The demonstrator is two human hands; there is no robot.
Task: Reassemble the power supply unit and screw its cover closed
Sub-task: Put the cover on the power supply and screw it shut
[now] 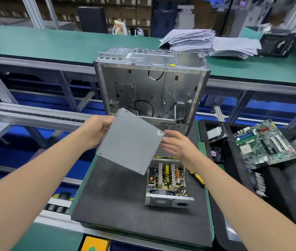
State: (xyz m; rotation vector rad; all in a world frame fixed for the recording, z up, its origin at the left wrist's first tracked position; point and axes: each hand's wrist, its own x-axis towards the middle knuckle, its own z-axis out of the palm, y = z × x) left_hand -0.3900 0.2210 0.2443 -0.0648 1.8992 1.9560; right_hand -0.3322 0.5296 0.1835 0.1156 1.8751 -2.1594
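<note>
Our left grip (98, 130) clasps the left edge of the flat, matte grey sheet-metal cover (129, 140), which we hold tilted at centre frame. Our right grip (178, 144) lies slack-fingered, fingertips touching the cover's right edge. Below, at lower centre, the open power supply unit (167, 183) sits on a black mat (111, 192), showing finned heatsinks and a perforated grille.

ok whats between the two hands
In the head view, the grey cover plate spans the gap: the left hand grips its left edge, the right hand is at its right corner.
</note>
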